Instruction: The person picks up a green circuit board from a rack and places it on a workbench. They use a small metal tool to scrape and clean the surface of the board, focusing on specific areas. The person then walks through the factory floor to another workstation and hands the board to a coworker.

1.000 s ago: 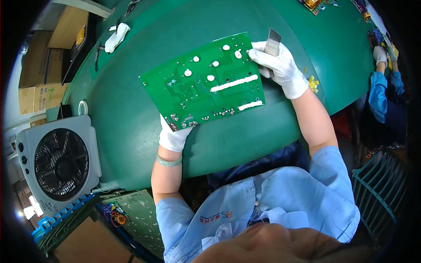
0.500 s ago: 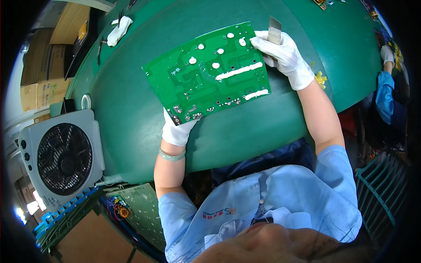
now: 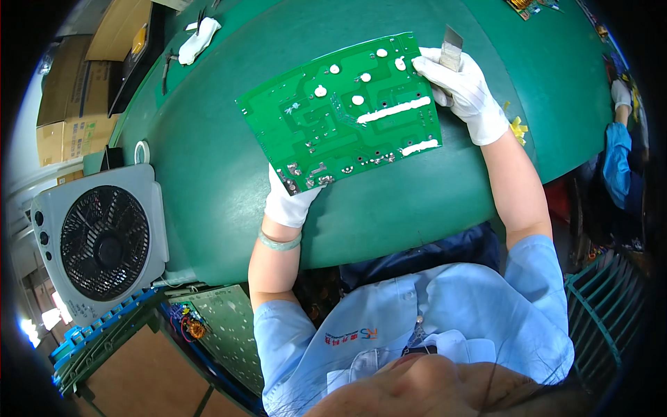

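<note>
A green circuit board (image 3: 333,139) is held tilted above the green table, with white blobs and two white strips on the face that shows. My left hand (image 3: 290,203), in a white glove, grips its lower left corner; most of its fingers are hidden behind the board. At the right edge, my gloved right hand (image 3: 469,94) is closed, its fingertips against the board. Out of that same hand sticks a flat metal blade (image 3: 451,47), wrapped in pale material at its lower part. Its lower end is hidden in the glove.
A grey box fan (image 3: 108,243) stands left of the table (image 3: 389,215). White cloth (image 3: 199,42) and dark tools lie at the far left. Yellow scraps (image 3: 518,131) lie beside my right wrist. Another person's gloved hand (image 3: 620,92) shows at far right. Cardboard boxes (image 3: 76,97) stand behind the fan.
The whole view has shifted slightly, so the table, fan, board and hands all sit a little farther right and higher. Both hands keep the same hold.
</note>
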Demonstrator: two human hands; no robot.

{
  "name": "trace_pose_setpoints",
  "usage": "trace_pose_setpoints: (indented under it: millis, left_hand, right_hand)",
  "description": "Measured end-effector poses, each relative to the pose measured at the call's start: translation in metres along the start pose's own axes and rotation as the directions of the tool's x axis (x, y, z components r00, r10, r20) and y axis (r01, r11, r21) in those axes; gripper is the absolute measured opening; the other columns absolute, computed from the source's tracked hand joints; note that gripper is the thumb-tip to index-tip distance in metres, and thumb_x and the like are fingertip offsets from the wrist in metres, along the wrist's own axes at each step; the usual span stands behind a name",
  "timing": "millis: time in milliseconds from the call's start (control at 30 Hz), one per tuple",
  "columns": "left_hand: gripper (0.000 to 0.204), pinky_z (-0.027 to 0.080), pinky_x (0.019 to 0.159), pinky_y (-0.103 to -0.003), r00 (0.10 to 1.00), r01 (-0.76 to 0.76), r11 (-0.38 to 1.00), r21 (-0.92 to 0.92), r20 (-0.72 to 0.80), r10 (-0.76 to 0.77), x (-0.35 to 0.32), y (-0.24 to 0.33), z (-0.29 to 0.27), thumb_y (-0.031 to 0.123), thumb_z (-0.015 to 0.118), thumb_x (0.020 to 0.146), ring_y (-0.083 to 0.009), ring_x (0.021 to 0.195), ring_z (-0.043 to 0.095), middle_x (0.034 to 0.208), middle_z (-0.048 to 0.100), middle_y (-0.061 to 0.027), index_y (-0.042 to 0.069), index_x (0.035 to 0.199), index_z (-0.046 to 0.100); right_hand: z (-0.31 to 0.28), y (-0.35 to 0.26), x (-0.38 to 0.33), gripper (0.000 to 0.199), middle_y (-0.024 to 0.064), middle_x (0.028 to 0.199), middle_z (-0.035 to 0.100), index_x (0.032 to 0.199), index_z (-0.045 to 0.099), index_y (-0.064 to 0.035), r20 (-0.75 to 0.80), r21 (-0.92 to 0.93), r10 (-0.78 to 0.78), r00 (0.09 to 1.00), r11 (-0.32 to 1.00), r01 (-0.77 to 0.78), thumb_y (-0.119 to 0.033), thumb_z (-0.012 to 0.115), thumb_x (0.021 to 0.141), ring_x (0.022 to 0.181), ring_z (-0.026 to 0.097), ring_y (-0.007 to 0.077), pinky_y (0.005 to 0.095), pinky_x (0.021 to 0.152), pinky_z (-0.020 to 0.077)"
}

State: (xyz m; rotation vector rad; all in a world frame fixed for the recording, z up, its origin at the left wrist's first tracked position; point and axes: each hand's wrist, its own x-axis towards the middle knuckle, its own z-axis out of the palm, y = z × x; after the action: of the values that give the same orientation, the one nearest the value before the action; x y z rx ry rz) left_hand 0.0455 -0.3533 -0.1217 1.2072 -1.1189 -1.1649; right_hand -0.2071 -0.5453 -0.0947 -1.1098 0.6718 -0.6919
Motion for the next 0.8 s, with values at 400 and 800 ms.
trace_pose_setpoints:
  millis: [400, 800]
  left_hand:
    - [0.048, 0.046, 0.103, -0.055, 0.996, 0.087, 0.92, -0.382, 0.01, -0.09, 0.0, -0.001, 0.005, 0.035, 0.037, 0.104, -0.0359, 0.124, 0.054, 0.14, 0.052, -0.0172, 0.005, 0.141, 0.046]
    - [0.044, 0.052, 0.096, -0.051, 0.998, 0.013, 0.988, -0.154, -0.052, -0.021, -0.001, 0.001, 0.007, 0.031, 0.037, 0.104, -0.0344, 0.116, 0.06, 0.132, 0.058, -0.0175, 0.003, 0.136, 0.05]
  right_hand:
    - [0.0, 0.002, 0.0, 0.034, -0.0042, 0.078, 0.061, 0.114, 0.069, -0.0032, -0.024, -0.007, 0.002, 1.0, 1.0, -0.002, -0.026, 0.072, 0.089, 0.054, 0.041, 0.0018, 0.0204, 0.046, 0.0241]
    - [0.0, 0.005, 0.001, 0.039, -0.0044, 0.075, 0.059, 0.12, 0.065, -0.0001, -0.08, -0.09, 0.005, 0.997, 0.996, -0.012, -0.027, 0.069, 0.092, 0.049, 0.04, 0.0018, 0.0206, 0.043, 0.0227]
